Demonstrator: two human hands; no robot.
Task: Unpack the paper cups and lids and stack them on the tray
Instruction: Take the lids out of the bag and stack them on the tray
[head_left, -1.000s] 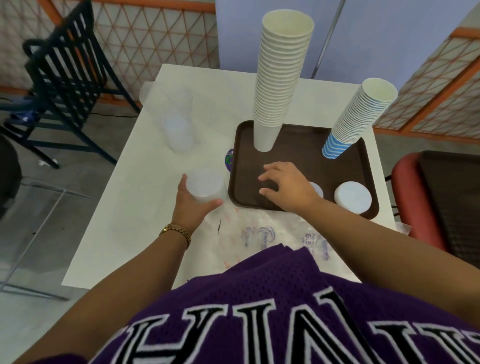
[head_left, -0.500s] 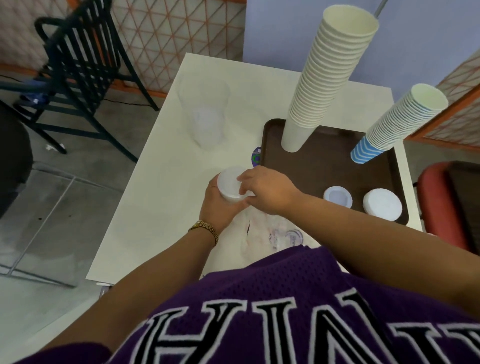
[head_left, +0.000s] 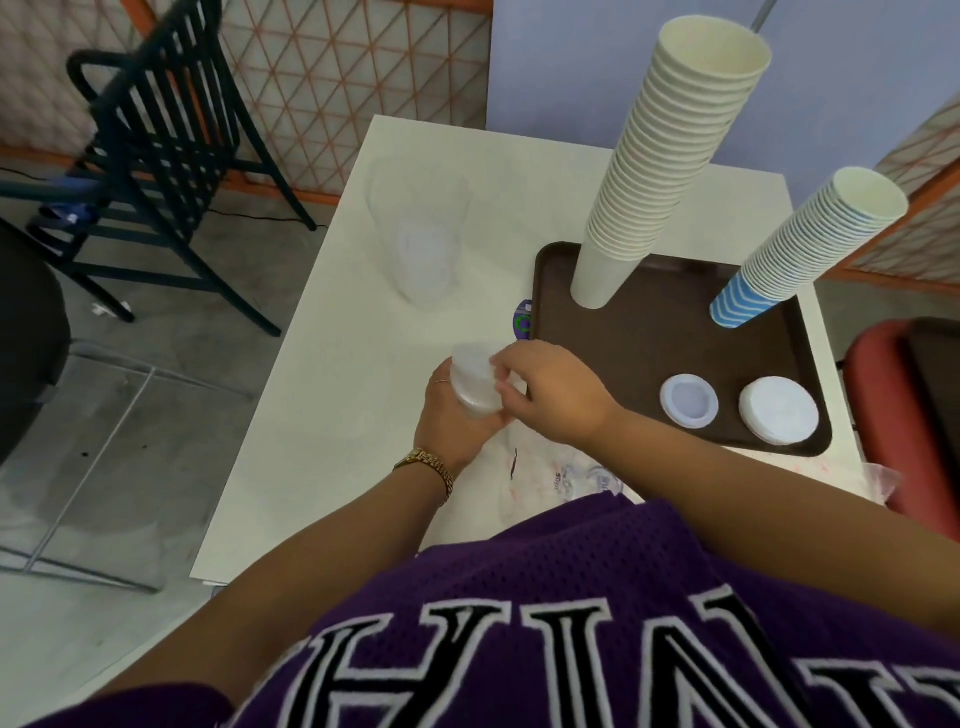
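Observation:
My left hand (head_left: 451, 422) grips a short stack of white lids (head_left: 474, 383) just left of the brown tray (head_left: 644, 343). My right hand (head_left: 550, 391) reaches across and pinches the top of that stack with its fingertips. On the tray stand a tall stack of white paper cups (head_left: 670, 156) and a leaning stack of blue-striped cups (head_left: 810, 244). Near the tray's front edge lie a single lid (head_left: 689, 401) and a small pile of lids (head_left: 778, 417).
A clear plastic bag holding more lids (head_left: 423, 244) lies on the white table (head_left: 322, 415) to the left. Crumpled printed wrapping (head_left: 566, 473) lies at the near edge. A black chair (head_left: 156, 130) stands at the left, a red seat (head_left: 893, 395) at the right.
My right hand left the tray and moved left onto the lid stack in my left hand. The stack is now tilted. The camera view shifted left.

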